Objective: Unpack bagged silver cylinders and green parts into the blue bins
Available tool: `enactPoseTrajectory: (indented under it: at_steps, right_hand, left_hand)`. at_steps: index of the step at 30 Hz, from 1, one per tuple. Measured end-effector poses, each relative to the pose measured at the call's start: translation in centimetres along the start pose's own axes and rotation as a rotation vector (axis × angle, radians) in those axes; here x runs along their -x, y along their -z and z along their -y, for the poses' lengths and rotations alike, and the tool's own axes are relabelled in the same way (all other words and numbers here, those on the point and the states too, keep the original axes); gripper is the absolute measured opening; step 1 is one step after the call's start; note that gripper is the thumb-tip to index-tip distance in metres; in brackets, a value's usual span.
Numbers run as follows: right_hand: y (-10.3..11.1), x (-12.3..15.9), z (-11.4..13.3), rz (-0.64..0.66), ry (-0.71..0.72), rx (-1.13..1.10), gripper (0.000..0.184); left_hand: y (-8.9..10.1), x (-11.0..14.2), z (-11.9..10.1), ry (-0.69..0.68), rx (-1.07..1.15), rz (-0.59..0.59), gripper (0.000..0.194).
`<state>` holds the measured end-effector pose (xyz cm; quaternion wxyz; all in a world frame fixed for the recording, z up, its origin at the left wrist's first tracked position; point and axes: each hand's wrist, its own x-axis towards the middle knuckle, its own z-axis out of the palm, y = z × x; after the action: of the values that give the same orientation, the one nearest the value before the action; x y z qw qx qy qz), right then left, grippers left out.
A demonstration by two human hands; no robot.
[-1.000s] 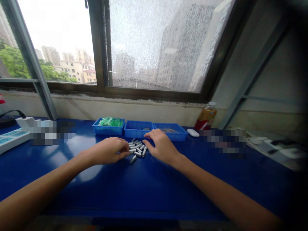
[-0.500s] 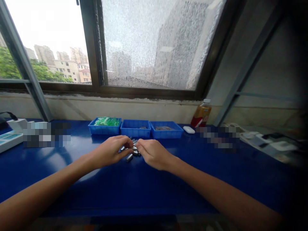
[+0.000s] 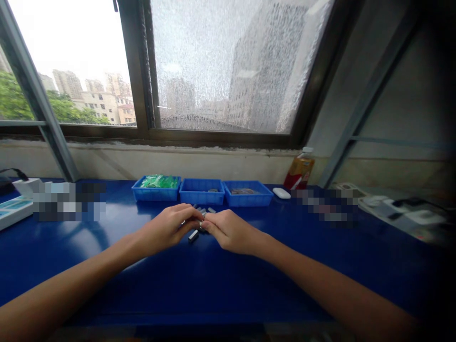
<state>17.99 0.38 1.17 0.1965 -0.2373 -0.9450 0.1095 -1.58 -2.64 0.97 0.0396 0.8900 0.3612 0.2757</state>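
Observation:
My left hand (image 3: 178, 223) and my right hand (image 3: 228, 229) meet over the blue table, their fingertips almost touching. The fingers of both are closed in a pinch, and whatever sits between them is too small and hidden to make out. Under and behind the fingers lie several small grey and silver block-like pieces (image 3: 211, 209), partly covered by my hands. One dark and silver piece (image 3: 193, 236) rests on the table just in front of my left fingertips.
Behind my hands stand a blue bin (image 3: 156, 194) of green packets, a middle blue bin (image 3: 202, 197) with a few small pieces, and a right blue bin (image 3: 248, 200) holding thin items. Farther right are a white rounded object (image 3: 281, 193) and a drink bottle (image 3: 299, 170).
My left hand has moved right, and its fingers have closed in against those of my right hand. The view has shifted slightly.

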Motion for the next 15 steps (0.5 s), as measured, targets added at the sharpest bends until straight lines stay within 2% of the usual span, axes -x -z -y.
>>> enactPoseTrajectory:
  at_steps: [6,10,12,15]
  right_hand:
    - [-0.6,-0.2,-0.7,-0.022,-0.001,-0.062,0.030]
    - [-0.6,-0.1,-0.8,-0.140,-0.069,-0.029,0.031]
    - [-0.4,0.0,-0.4,-0.200,-0.044,0.025,0.023]
    - [-0.5,0.1,0.3,-0.219,0.043,0.174,0.020]
  left_hand:
    - [0.1,0.0,0.2,0.025,0.040,-0.007,0.017]
    - [0.1,-0.3,0.0,0.099,0.124,-0.001,0.017]
    - [0.1,-0.4,0.0,0.160,0.140,-0.002,0.020]
    - [0.0,-0.5,0.0,0.227,0.121,0.013,0.027]
